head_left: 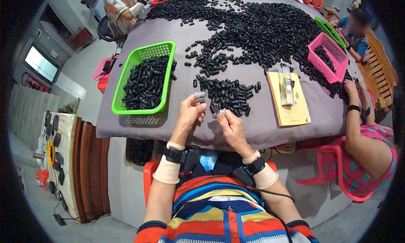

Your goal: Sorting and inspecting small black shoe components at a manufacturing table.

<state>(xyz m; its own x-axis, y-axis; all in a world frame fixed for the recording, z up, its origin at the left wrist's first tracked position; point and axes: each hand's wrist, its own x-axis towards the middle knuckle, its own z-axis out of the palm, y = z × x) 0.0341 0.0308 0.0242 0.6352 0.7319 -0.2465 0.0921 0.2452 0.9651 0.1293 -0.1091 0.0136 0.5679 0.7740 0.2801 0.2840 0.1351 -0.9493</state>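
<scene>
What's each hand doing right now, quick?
Left hand: closed, pinching a small grey piece at its fingertips.
Right hand: closed, pinching another small grey piece.

A small informal workshop for hand assembly: several people are sitting around a grey cloth-covered table (139, 129) heaped with small black plastic parts (261, 27), sorting them into green baskets (126, 74) and a pink basket (333, 57), over a bare concrete floor (76, 65).

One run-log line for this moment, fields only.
left hand: pinches small grey cap | right hand: holds small grey piece | ahead: black parts pile | left: green basket
</scene>
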